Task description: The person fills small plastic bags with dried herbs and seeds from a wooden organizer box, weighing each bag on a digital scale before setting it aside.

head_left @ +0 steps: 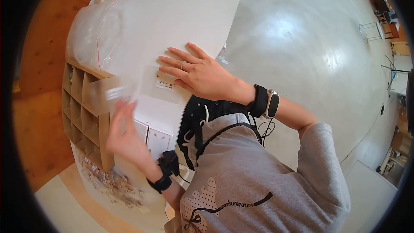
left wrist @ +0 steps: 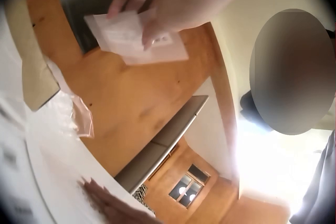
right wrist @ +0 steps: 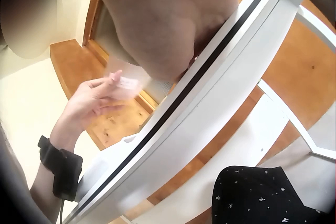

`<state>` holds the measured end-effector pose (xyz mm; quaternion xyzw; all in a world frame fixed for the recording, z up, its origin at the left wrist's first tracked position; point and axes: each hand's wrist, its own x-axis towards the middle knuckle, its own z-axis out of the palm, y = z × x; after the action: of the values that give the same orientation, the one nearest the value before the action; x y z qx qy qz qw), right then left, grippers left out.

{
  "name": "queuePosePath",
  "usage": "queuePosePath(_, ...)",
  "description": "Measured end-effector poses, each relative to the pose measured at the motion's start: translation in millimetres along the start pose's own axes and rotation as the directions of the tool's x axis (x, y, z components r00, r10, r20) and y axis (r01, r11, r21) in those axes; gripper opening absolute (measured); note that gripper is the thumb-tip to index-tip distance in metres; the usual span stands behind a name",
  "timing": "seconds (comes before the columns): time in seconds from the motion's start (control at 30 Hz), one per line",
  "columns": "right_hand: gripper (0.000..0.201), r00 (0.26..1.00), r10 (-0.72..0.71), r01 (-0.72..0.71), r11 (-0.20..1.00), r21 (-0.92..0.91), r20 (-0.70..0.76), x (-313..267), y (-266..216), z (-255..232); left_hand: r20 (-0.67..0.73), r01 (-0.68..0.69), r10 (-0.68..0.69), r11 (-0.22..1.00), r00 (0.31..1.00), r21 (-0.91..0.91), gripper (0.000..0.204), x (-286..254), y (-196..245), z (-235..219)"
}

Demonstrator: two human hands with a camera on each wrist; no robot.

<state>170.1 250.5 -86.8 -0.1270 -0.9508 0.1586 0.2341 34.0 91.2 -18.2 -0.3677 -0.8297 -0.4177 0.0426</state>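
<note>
My left hand (head_left: 125,133) is raised at the table's left side and pinches a small clear plastic bag (left wrist: 118,35) between thumb and fingers. White printing shows on this bag, which is blurred in the head view. Palm down on the white table (head_left: 185,4), my right hand (head_left: 198,75) lies with its fingers spread. Beside its thumb is a flat clear packet (head_left: 148,82) with a printed label (head_left: 165,83) bearing dark characters and a small red mark.
A cardboard divider box (head_left: 108,146) with several compartments stands along the table's left side. Behind it lies a large clear bag (head_left: 84,39) with a red zip line. Several small tagged items (head_left: 116,185) are heaped near the box. White boxes (head_left: 158,140) sit near my left wrist.
</note>
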Motion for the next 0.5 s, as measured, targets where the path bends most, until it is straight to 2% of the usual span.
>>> queuePosePath(0.07,0.042,1.0,0.03,-0.03,0.999,0.019,-0.005,0.4,0.6,2.5,0.206,0.158,-0.153,0.987,0.967,-0.007,0.019,-2.6,2.4,16.3)
queuePosePath(0.17,0.041,0.999,0.037,-0.037,0.999,0.016,-0.021,2.7,-1.4,3.0,0.194,0.158,-0.161,0.987,0.968,0.035,0.023,-4.5,15.9,16.8)
queuePosePath(0.27,0.04,1.0,0.003,-0.003,0.999,-0.041,0.01,3.3,-3.9,-1.9,0.039,0.132,-0.13,0.99,0.991,-0.056,0.03,-5.2,8.4,6.7)
queuePosePath(0.33,0.039,0.999,0.002,0.002,0.997,-0.076,0.047,5.3,-3.5,-6.4,-0.116,0.139,-0.178,0.95,0.977,-0.28,0.034,-4.1,12.2,-6.5)
queuePosePath(0.37,0.039,0.998,0.008,-0.002,0.996,-0.084,0.067,6.1,-5.4,-7.2,-0.213,0.122,-0.215,0.916,0.953,-0.381,0.036,-3.7,13.6,-17.9)
queuePosePath(0.4,0.039,0.996,-0.004,0.011,0.996,-0.086,0.089,9.1,-8.3,-7.4,-0.298,0.023,-0.167,0.902,0.94,-0.431,0.039,-0.8,12.5,-30.3)
queuePosePath(0.43,0.038,0.995,0.008,0.002,0.995,-0.103,0.098,11.6,-12.1,-8.9,-0.359,0.014,-0.204,0.884,0.911,-0.466,0.039,-3.9,9.0,-43.3)
queuePosePath(0.5,0.038,0.988,0.013,0.011,0.989,-0.149,0.155,14.7,-15.2,-8.6,-0.505,-0.032,-0.274,0.856,0.818,-0.516,0.041,-18.1,3.6,-70.7)
